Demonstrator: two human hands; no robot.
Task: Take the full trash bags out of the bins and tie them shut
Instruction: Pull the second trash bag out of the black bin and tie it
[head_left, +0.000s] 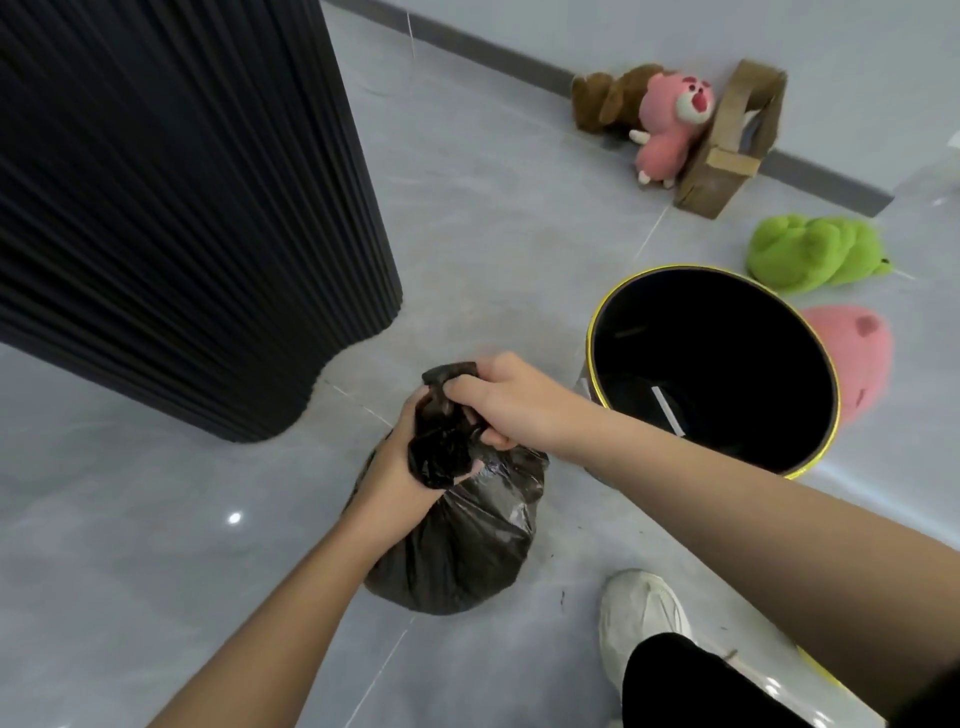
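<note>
The black trash bag (467, 545) is already out of the gold-rimmed bin (675, 268) and sits on the floor just beside it, so the taking-out part looks done for this bin. The tying looks only half done, because the bag's top is bunched up but no knot shows yet. The left hand (400, 462) is curled tight round the bag's neck, and the right hand (509, 400) squeezes the twisted top end.

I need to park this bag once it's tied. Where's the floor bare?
Bare floor: left of the trash bag, below the ribbed column, and between that column and the bin up to the wall. Crowded: behind the bin, with plush toys and a cardboard box; a shoe by the bag.
</note>
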